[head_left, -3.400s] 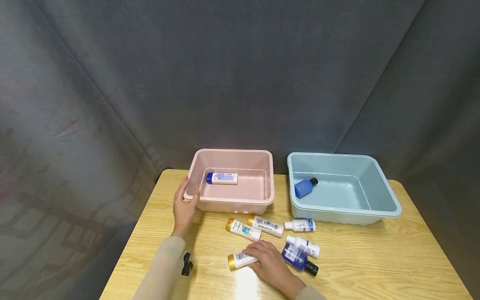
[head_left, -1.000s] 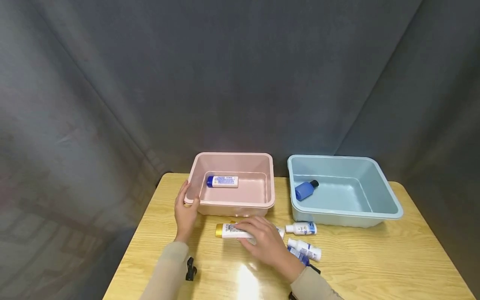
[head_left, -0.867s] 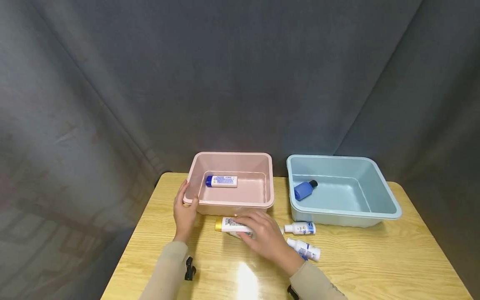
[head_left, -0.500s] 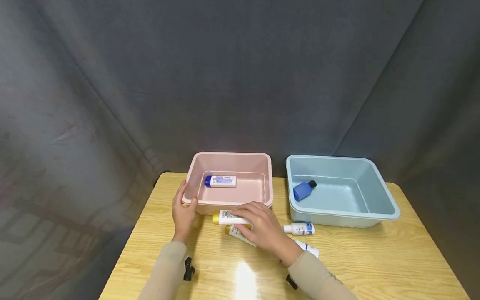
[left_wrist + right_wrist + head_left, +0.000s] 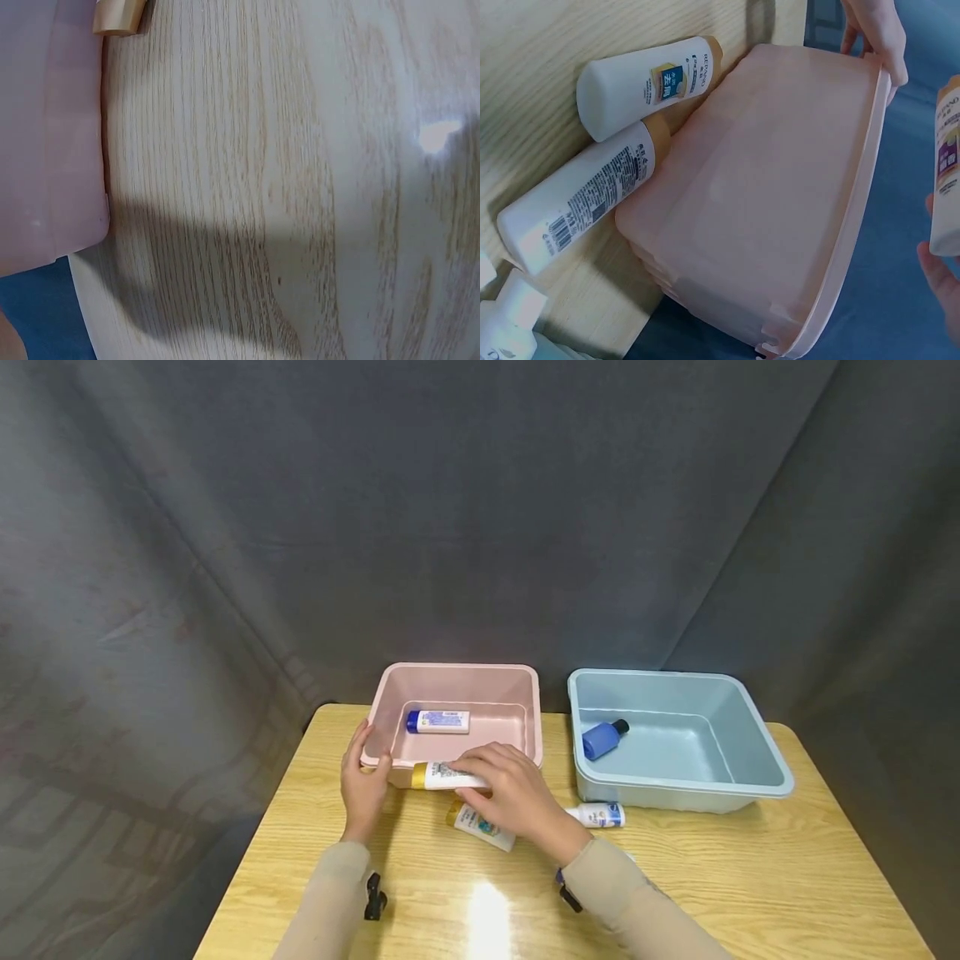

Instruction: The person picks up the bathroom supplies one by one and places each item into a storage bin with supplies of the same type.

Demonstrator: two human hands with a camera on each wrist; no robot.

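Note:
My right hand (image 5: 513, 793) holds a white bottle with a gold cap (image 5: 444, 776) raised before the front wall of the pink bin (image 5: 532, 718). In the right wrist view that bottle (image 5: 947, 169) stands at the right edge, its label facing the camera. My left hand (image 5: 363, 789) grips the bin's front left corner, thumb at the front rim. Inside the bin lies a white bottle with a blue cap (image 5: 441, 722). Two more gold-capped white bottles lie on the table: one with a picture label (image 5: 652, 82), one with a barcode (image 5: 585, 199), mostly hidden in the head view.
To the right stands a light blue bin (image 5: 675, 787) holding a blue bottle with a black cap (image 5: 602, 740). A small white bottle (image 5: 603, 814) lies before it. My right forearm mostly covers further bottles. A grey curtain (image 5: 480, 510) hangs behind the wooden table (image 5: 750, 877).
My right hand has picked up the gold-capped bottle from the table's front and carried it forward and up to the pink bin's front rim. The left hand keeps its place on the bin.

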